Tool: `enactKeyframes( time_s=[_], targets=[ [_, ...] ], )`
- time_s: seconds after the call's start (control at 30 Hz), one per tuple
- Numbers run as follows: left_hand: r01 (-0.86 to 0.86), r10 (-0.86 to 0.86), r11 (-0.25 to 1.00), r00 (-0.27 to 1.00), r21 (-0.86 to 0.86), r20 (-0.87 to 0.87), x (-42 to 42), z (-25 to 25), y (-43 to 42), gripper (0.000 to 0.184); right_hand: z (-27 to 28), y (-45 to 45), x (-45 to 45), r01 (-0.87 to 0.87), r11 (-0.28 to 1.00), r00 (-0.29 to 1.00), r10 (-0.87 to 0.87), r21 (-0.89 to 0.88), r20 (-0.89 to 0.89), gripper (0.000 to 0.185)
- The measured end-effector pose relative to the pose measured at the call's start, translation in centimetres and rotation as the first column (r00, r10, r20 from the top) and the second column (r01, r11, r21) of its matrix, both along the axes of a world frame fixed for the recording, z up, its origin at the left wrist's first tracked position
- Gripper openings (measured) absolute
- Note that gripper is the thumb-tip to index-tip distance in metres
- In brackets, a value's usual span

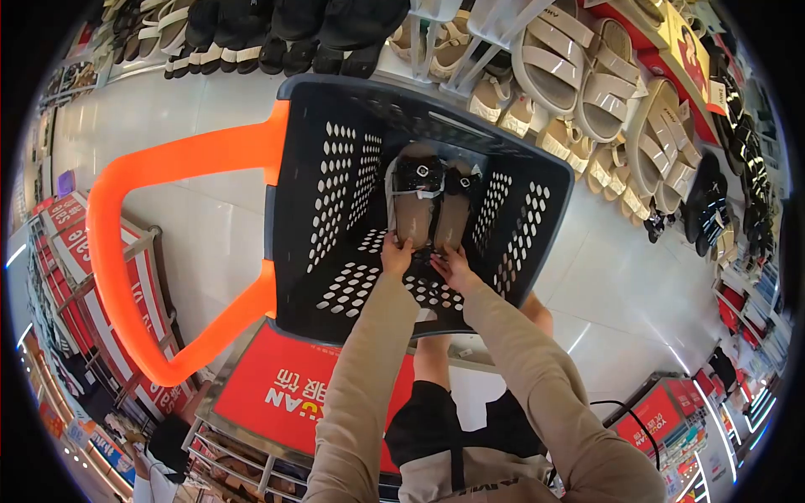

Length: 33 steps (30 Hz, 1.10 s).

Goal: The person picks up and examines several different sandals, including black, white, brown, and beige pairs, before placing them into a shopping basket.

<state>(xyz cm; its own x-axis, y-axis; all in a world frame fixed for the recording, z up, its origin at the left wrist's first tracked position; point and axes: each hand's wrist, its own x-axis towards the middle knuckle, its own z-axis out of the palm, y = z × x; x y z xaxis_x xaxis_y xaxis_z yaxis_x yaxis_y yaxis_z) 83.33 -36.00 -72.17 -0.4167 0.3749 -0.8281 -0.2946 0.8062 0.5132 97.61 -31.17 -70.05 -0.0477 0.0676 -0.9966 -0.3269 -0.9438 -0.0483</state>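
Observation:
Inside a dark shopping basket (pixel 428 109) with perforated walls lies a pair of black sandals with brown insoles. My left hand (pixel 397 255) pinches the heel end of the left sandal (pixel 413 220). A round buckle-like ornament shows on that sandal's black strap, and some pale wrapping lies around it. With fingers on its heel, my right hand (pixel 454 269) grips the right sandal (pixel 452 220). Both toes point away from me toward the basket's far wall. The sandals' undersides are hidden.
An orange basket handle (pixel 109 243) sticks out to the left. Shelves of beige sandals (pixel 549 59) and black footwear (pixel 243 21) line the far side. Near me stands a red-topped display stand (pixel 272 386). Another person (pixel 168 448) is at the lower left.

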Motion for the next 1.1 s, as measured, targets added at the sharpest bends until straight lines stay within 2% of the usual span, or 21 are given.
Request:
enactKeyframes(
  time_s=[0.03, 0.07, 0.1, 0.13, 0.17, 0.23, 0.27, 0.33, 0.4, 0.47, 0.5, 0.57, 0.6, 0.63, 0.8, 0.87, 1.1],
  targets=[
    [0.102, -0.101, 0.995, 0.991, 0.005, -0.086, 0.1, -1.8, -0.7, 0.051, -0.7, 0.2, -0.2, -0.030, 0.999, 0.998, 0.031, -0.027, 0.058, 0.056],
    [0.204, -0.202, 0.979, 0.965, -0.002, -0.168, 0.3, -3.5, -1.7, 0.054, -1.3, 0.4, -0.2, -0.029, 0.999, 0.998, 0.031, -0.034, 0.057, 0.056],
    [0.236, -0.230, 0.972, 0.949, 0.001, -0.216, 0.4, -4.9, -2.5, 0.054, -1.5, 0.6, -0.2, -0.175, 0.984, 0.980, 0.172, 0.023, 0.102, 0.059],
    [0.239, -0.237, 0.971, 0.949, -0.013, -0.206, 0.5, -3.7, -2.0, 0.054, -1.9, 0.3, 0.3, -0.318, 0.946, 0.940, 0.305, 0.068, 0.155, 0.062],
    [0.220, -0.235, 0.971, 0.952, -0.097, -0.197, 0.6, -2.5, -1.2, 0.053, -2.2, 0.2, 0.9, -0.364, 0.919, 0.928, 0.343, 0.151, 0.145, 0.068],
    [0.148, -0.197, 0.961, 0.959, -0.234, -0.203, 1.0, 3.0, 1.8, 0.054, -1.7, 0.0, 1.1, -0.386, 0.910, 0.916, 0.360, 0.150, 0.176, 0.070],
    [0.150, -0.198, 0.962, 0.959, -0.230, -0.203, 1.1, 3.1, 1.8, 0.054, -1.4, 0.3, 1.1, -0.413, 0.897, 0.903, 0.379, 0.161, 0.205, 0.073],
    [0.176, -0.265, 0.950, 0.893, -0.258, -0.364, 1.3, 3.6, 1.8, 0.057, -0.9, 0.3, 1.3, -0.457, 0.868, 0.883, 0.415, 0.193, 0.221, 0.074],
    [0.184, -0.281, 0.941, 0.891, -0.283, -0.356, 0.9, 4.0, 1.8, 0.061, -1.0, 0.5, 1.6, -0.498, 0.837, 0.861, 0.449, 0.226, 0.237, 0.076],
    [0.135, -0.234, 0.953, 0.898, -0.272, -0.374, 0.6, 3.7, 1.5, 0.063, -2.3, 0.1, 2.0, -0.576, 0.765, 0.811, 0.493, 0.287, 0.314, 0.070],
    [0.170, -0.271, 0.948, 0.874, -0.269, -0.403, 0.5, 3.9, 1.4, 0.063, -1.7, 0.3, 1.9, -0.574, 0.767, 0.813, 0.492, 0.287, 0.310, 0.070],
    [0.186, -0.281, 0.949, 0.864, -0.255, -0.418, 0.4, 4.4, 1.5, 0.063, 0.1, 1.3, 1.5, -0.717, 0.648, 0.681, 0.573, 0.257, 0.456, 0.068],
    [0.201, -0.287, 0.951, 0.856, -0.236, -0.430, 0.3, 4.8, 1.7, 0.063, 0.6, 1.5, 1.4, -0.715, 0.650, 0.684, 0.572, 0.259, 0.453, 0.068],
    [0.218, -0.290, 0.945, 0.904, -0.244, -0.315, 0.1, 5.1, 1.9, 0.064, 1.0, 1.6, 1.3, -0.740, 0.626, 0.656, 0.591, 0.245, 0.469, 0.068],
    [0.202, -0.269, 0.950, 0.916, -0.236, -0.297, 1.0, 5.9, 2.4, 0.062, 0.6, 1.4, 1.7, -0.797, 0.550, 0.593, 0.631, 0.250, 0.500, 0.068],
    [0.209, -0.271, 0.952, 0.913, -0.222, -0.305, 1.4, 6.0, 2.4, 0.061, -1.1, 1.0, 2.2, -0.780, 0.501, 0.623, 0.559, 0.375, 0.548, 0.067],
    [0.207, -0.271, 0.952, 0.911, -0.225, -0.310, 1.7, 6.4, 1.5, 0.058, 2.4, 3.6, 2.7, -0.676, 0.628, 0.734, 0.531, 0.386, 0.423, 0.066]
  ],
)
